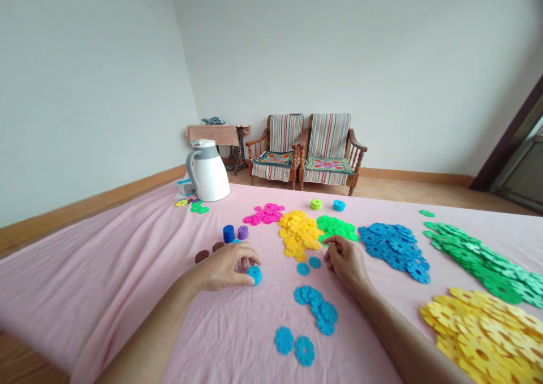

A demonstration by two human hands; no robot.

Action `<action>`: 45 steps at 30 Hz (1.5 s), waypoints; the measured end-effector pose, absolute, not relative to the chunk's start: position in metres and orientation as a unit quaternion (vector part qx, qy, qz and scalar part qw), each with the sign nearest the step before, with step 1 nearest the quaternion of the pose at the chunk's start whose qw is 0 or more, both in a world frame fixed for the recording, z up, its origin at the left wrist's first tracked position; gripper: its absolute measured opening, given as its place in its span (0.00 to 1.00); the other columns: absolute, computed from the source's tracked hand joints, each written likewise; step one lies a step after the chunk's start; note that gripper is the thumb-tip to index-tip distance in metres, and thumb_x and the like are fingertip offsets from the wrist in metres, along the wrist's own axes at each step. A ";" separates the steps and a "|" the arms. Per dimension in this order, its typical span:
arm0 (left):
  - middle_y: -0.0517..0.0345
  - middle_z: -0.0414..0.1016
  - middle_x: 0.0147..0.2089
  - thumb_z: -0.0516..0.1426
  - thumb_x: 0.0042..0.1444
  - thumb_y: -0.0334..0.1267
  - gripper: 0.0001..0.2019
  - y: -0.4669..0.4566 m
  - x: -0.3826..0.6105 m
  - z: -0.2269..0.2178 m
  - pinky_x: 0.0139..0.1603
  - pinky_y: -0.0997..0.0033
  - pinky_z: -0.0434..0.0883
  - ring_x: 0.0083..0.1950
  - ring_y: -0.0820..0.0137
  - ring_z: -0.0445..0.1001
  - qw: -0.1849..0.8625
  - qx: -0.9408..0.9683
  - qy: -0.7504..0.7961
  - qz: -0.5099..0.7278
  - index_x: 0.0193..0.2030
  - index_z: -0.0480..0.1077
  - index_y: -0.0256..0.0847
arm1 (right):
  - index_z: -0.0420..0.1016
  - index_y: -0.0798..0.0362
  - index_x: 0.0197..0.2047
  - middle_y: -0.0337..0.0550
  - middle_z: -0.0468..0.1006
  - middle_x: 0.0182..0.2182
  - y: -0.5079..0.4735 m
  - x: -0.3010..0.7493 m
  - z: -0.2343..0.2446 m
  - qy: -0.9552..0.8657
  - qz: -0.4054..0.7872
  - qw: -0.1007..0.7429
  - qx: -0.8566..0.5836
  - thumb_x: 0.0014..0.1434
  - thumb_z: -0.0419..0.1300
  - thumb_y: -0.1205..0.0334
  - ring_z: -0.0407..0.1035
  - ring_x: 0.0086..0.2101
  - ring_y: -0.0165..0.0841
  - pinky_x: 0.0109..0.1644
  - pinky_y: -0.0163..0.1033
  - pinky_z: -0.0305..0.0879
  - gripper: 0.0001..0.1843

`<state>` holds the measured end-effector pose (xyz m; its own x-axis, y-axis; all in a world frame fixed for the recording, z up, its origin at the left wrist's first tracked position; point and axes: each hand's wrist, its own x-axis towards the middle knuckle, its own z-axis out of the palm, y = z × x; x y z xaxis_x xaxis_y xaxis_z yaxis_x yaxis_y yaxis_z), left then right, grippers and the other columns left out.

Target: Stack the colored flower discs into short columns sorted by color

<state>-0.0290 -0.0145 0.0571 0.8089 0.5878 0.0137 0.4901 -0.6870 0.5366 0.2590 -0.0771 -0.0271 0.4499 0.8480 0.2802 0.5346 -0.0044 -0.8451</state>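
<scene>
My left hand (231, 264) grips a light blue stack of notched, flower-shaped plastic discs (254, 275) between thumb and fingers, at the table's middle. Over the cloth to the right, my right hand (348, 260) has its fingers curled together; whatever they hold, if anything, is hidden. Just left of it lie two small light blue discs (309, 265). Closer to me are several overlapping light blue discs (318, 307) and two single ones (294, 345). Behind my left hand stand a dark blue stack (228, 234) and a purple stack (243, 232), with brown discs (202, 255) beside them.
Beyond my hands lie pink (265, 214), yellow (299, 234) and bright green (337, 228) disc piles. Blue (394, 248), green (487, 259) and large yellow (483, 333) piles spread rightward. A white jug (212, 175) stands at the back left of the pink cloth (139, 248).
</scene>
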 end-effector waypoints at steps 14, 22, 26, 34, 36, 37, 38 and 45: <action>0.55 0.67 0.45 0.60 0.52 0.40 0.18 -0.069 0.036 0.035 0.47 0.71 0.66 0.45 0.68 0.68 0.238 0.941 0.185 0.154 0.51 0.68 0.43 | 0.71 0.53 0.34 0.37 0.74 0.17 -0.078 0.258 -0.026 -0.500 0.149 0.492 -0.697 0.54 0.47 0.58 0.66 0.15 0.29 0.21 0.32 0.58 0.14; 0.57 0.67 0.41 0.61 0.50 0.39 0.14 -0.070 0.050 0.024 0.48 0.69 0.65 0.45 0.66 0.66 0.199 0.946 0.216 0.140 0.44 0.70 0.42 | 0.71 0.53 0.34 0.37 0.74 0.17 -0.076 0.259 -0.029 -0.505 0.139 0.494 -0.694 0.54 0.47 0.58 0.66 0.16 0.29 0.21 0.32 0.57 0.14; 0.58 0.67 0.38 0.61 0.48 0.36 0.10 -0.070 0.051 0.022 0.45 0.70 0.66 0.43 0.67 0.66 0.204 0.942 0.222 0.147 0.39 0.70 0.40 | 0.71 0.53 0.34 0.37 0.74 0.17 -0.076 0.259 -0.029 -0.503 0.143 0.493 -0.695 0.54 0.47 0.58 0.66 0.16 0.29 0.21 0.32 0.57 0.14; 0.58 0.67 0.39 0.60 0.49 0.36 0.11 -0.048 0.017 0.048 0.38 0.74 0.65 0.37 0.72 0.66 0.233 0.908 0.277 0.211 0.41 0.71 0.41 | 0.71 0.53 0.34 0.37 0.74 0.17 -0.077 0.258 -0.027 -0.503 0.150 0.489 -0.697 0.54 0.47 0.58 0.66 0.16 0.29 0.21 0.32 0.58 0.14; 0.59 0.67 0.37 0.60 0.49 0.37 0.09 -0.036 0.000 0.055 0.36 0.74 0.64 0.35 0.73 0.65 0.237 0.904 0.294 0.199 0.38 0.72 0.41 | 0.70 0.53 0.34 0.37 0.74 0.17 -0.077 0.258 -0.027 -0.504 0.152 0.488 -0.697 0.54 0.46 0.58 0.66 0.16 0.29 0.21 0.32 0.58 0.13; 0.59 0.67 0.36 0.60 0.48 0.38 0.09 -0.030 -0.008 0.057 0.35 0.75 0.64 0.35 0.73 0.65 0.242 0.904 0.302 0.181 0.38 0.72 0.40 | 0.70 0.53 0.34 0.36 0.74 0.17 -0.077 0.258 -0.026 -0.503 0.153 0.488 -0.697 0.54 0.46 0.59 0.66 0.15 0.29 0.21 0.32 0.58 0.13; 0.59 0.67 0.36 0.61 0.48 0.38 0.09 -0.025 -0.015 0.059 0.35 0.75 0.64 0.34 0.73 0.65 0.246 0.904 0.309 0.166 0.38 0.72 0.40 | 0.70 0.53 0.34 0.36 0.74 0.17 -0.077 0.258 -0.026 -0.502 0.155 0.488 -0.697 0.54 0.46 0.59 0.66 0.15 0.29 0.21 0.32 0.58 0.13; 0.59 0.68 0.35 0.61 0.47 0.39 0.11 -0.011 -0.032 0.059 0.35 0.75 0.63 0.34 0.73 0.66 0.249 0.912 0.305 0.115 0.38 0.73 0.39 | 0.70 0.53 0.34 0.36 0.74 0.17 -0.078 0.257 -0.025 -0.495 0.166 0.492 -0.697 0.53 0.47 0.59 0.66 0.15 0.29 0.21 0.32 0.59 0.13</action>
<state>-0.0322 -0.0109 0.0591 0.7880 0.6130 0.0574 0.4990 -0.6905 0.5236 0.2570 -0.0779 -0.0245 0.4549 0.8530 0.2559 0.5263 -0.0256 -0.8499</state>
